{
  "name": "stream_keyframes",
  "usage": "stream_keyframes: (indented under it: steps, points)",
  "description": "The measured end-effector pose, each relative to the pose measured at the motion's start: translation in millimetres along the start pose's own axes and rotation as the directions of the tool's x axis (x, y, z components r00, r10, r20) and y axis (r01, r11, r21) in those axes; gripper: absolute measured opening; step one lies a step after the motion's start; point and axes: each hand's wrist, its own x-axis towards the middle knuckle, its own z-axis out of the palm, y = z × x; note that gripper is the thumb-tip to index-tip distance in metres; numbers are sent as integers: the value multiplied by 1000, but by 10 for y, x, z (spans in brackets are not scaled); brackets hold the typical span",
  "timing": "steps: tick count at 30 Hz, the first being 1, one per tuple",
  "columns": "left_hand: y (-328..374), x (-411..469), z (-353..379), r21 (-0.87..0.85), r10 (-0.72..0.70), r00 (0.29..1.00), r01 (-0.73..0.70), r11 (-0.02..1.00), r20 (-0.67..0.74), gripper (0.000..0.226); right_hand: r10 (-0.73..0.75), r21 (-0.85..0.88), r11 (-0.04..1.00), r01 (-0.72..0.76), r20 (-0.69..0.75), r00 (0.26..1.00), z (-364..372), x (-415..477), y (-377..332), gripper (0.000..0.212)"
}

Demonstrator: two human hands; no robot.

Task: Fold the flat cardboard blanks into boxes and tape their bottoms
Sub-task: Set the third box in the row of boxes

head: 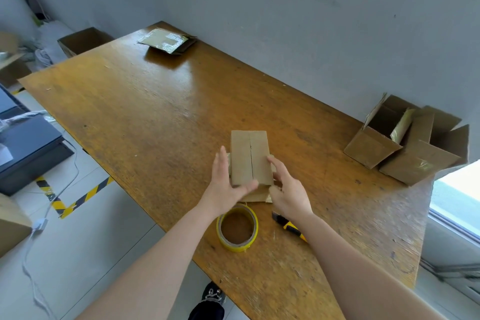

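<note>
Cardboard box [249, 157], flaps closed and centre seam facing up, stands on the wooden table [130, 112]. The left hand [226, 184] lies flat against its left side, fingers straight. The right hand [288, 189] touches its right side, fingers loosely extended. Just nearer than the box lie a tape roll [237, 227] and a yellow utility knife [289, 226]. Well to its right stand two open boxes [371, 148].

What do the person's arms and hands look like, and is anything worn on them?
The left forearm and right forearm are bare to the frame's edge, no sleeves in view. The left hand and right hand are ungloved; no watch, bracelet or ring shows on either.
</note>
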Motion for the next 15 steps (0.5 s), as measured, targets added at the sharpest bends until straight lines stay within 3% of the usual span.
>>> stream_keyframes:
  steps: [3, 5, 10, 13, 15]
  points:
    - [160, 103, -25, -283, -321, 946, 322, 903, 52, 72, 113, 243, 965, -93, -72, 991, -31, 101, -180, 57]
    - [208, 161, -44, -335, -354, 929, 369, 867, 105, 56, 210, 330, 928, -175, -76, 975, -79, 186, -286, 56]
    - [202, 223, -141, -322, -139, 985, 166, 932, 104, 70, 371, 451, 841, -299, -78, 925, -235, 310, -480, 86]
    - [185, 298, -179, -29, -4, 1000, 3, 1000, -29, 78, 464, 561, 761, -327, -118, 878, -306, 350, -580, 100]
    - [198, 364, -221, 105, 73, 995, -65, 992, -67, 81, 512, 669, 670, -321, -105, 853, -373, 380, -639, 90]
